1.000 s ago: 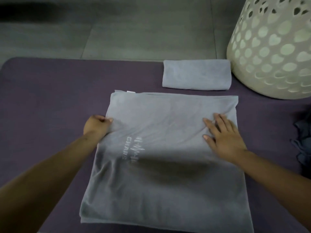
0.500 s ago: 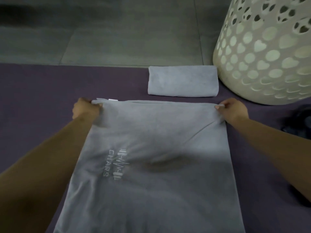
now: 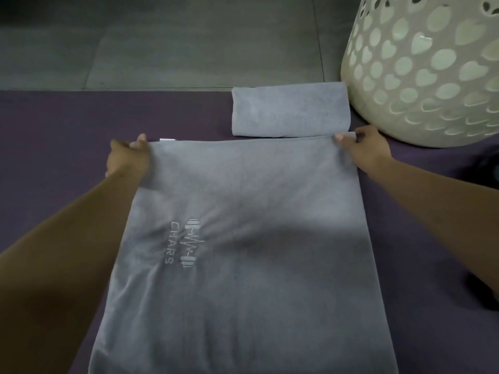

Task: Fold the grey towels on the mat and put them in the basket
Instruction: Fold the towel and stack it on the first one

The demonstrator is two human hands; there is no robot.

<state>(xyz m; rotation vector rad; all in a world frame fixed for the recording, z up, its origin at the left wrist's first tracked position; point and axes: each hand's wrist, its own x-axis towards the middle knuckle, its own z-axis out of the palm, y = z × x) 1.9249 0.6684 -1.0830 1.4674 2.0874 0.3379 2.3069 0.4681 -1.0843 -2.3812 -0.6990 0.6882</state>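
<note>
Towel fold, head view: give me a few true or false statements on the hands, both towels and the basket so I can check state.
1. The left hand and right hand each pinch a far corner of the large grey towel. True.
2. The folded towel already lies inside the basket. False: it lies on the purple mat, beside the basket.
3. The large towel's logo faces up. True.
4. The basket lies tipped on its side. False: it stands upright at the mat's far right.
5. The right hand rests flat on the towel's middle. False: it grips the corner.
</note>
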